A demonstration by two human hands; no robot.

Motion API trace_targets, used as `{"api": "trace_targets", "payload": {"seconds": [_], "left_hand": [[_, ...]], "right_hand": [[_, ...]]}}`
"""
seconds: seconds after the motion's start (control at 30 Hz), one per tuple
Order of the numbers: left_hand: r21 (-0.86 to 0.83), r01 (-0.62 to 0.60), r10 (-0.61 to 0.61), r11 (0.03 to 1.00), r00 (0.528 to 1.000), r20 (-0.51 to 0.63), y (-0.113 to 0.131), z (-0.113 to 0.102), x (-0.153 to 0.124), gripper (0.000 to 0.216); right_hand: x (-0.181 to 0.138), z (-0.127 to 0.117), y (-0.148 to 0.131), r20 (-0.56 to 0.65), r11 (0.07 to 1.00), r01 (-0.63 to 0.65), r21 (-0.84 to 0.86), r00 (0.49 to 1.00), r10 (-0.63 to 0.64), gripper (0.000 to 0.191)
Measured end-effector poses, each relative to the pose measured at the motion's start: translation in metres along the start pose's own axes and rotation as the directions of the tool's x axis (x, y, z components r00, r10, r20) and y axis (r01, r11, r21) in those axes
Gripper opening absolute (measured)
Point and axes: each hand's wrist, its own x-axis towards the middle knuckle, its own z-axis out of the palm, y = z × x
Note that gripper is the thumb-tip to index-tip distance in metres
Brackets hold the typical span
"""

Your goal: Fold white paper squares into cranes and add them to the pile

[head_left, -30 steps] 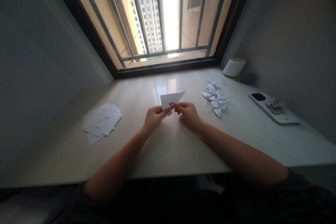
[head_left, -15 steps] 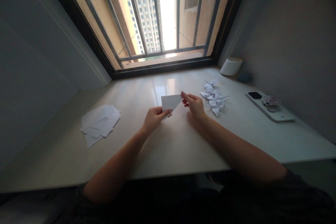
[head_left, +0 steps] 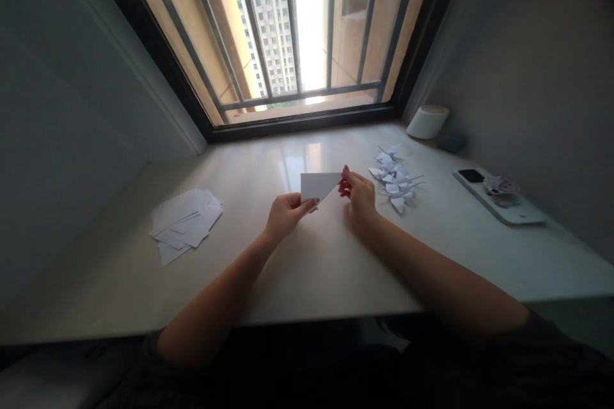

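A white paper folded into a triangle (head_left: 317, 185) is held above the middle of the pale table (head_left: 307, 268). My left hand (head_left: 286, 216) pinches its lower corner between thumb and fingers. My right hand (head_left: 359, 195) pinches its right-hand corner with the fingertips. Both hands are closed on the paper, and both forearms reach in from the near edge.
A loose pile of white paper sheets (head_left: 185, 223) lies to the left. Several small folded paper figures (head_left: 394, 176) lie to the right of my right hand. Farther right are a flat white tray with a phone (head_left: 499, 201) and a white cylinder (head_left: 426, 121) by the barred window (head_left: 297, 32).
My right hand has slid from next to my left hand along the paper's edge to its right corner. The paper has tipped so its top edge lies level.
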Motion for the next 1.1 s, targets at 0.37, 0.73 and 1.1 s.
{"api": "trace_targets", "payload": {"seconds": [0.37,0.73,1.1], "left_hand": [[0.144,-0.038,0.042,0.989,0.999,-0.022,-0.003,-0.007,0.001,0.031],[0.08,-0.079,0.099,0.994,0.952,-0.29,0.001,-0.021,0.009,0.049],[-0.094,-0.08,0.036,0.992,0.917,-0.396,0.001,-0.019,0.01,0.079]], "right_hand": [[-0.001,0.0,-0.012,0.279,0.952,0.174,-0.252,0.955,-0.101,0.048],[-0.008,0.002,-0.007,0.443,0.948,0.097,-0.305,0.895,0.051,0.049],[-0.013,0.004,-0.006,0.446,0.972,0.015,-0.236,0.89,0.094,0.037]]}}
